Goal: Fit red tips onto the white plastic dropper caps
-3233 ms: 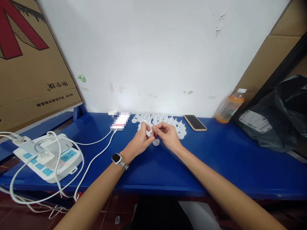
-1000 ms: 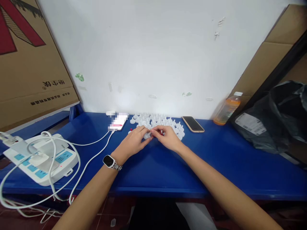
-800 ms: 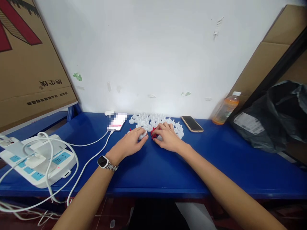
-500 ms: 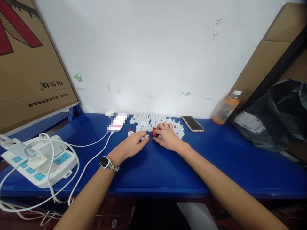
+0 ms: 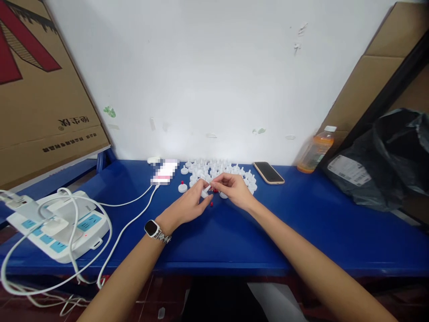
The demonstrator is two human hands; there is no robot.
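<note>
In front of the white pile (image 5: 217, 167), a spouted cap (image 5: 204, 193) is clamped by the left hand (image 5: 190, 200), its tip met by pinched-together fingers of the right hand (image 5: 233, 189); if pressed askew, it could be dropped.

Head view: is being aimed forward and down from head height
Desk (image 5: 268, 241): is being viewed from above its near side
Wall (image 5: 217, 80): is being faced almost squarely, farther off
Left hand (image 5: 189, 202), right hand (image 5: 236, 192): are being framed mid-view, nearer than the wall
</note>
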